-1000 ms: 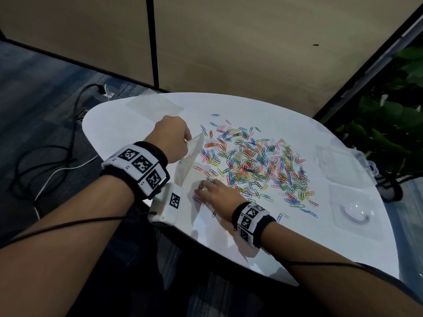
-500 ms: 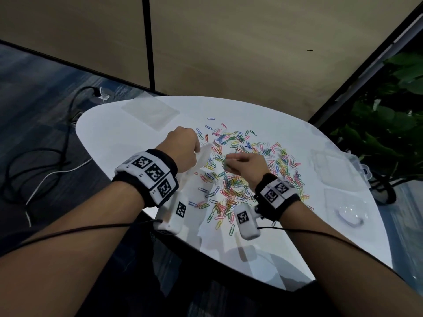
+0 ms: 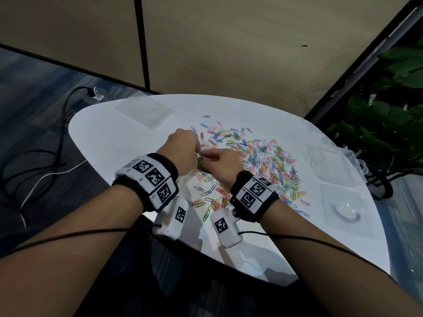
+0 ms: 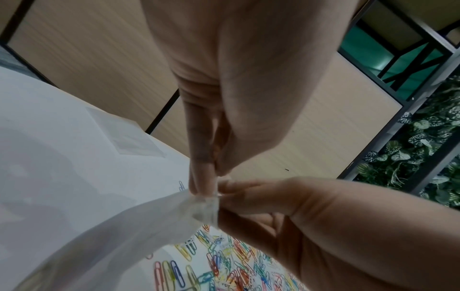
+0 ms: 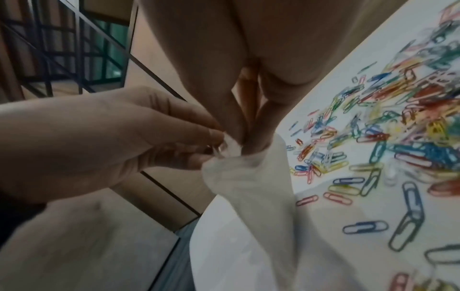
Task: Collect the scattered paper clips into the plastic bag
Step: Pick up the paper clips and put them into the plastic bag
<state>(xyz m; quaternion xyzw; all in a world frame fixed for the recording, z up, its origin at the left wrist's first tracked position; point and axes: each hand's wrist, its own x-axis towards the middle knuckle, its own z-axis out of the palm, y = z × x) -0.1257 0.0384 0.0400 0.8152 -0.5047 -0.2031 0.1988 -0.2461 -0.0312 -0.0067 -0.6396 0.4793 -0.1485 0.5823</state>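
Left hand (image 3: 183,149) pinching bag (image 5: 251,189) mouth, right hand (image 3: 220,164) pinching it too, clips (image 3: 263,161) strewn across desk (image 3: 119,138)

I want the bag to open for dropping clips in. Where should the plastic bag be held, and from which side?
By the top rim of the plastic bag, one hand per side: left hand and right hand already pinch there from above. The limp film hangs down, so pulling the rim apart probably opens the mouth.

Small office corner, pretty dim lighting

Tan partition panels (image 3: 229,42) with black seams behind a white rounded table (image 3: 119,138), dark blue-grey carpet (image 3: 34,88) with black cables (image 3: 66,106) trailing over it, and leafy green plants (image 3: 389,110) off to the right.
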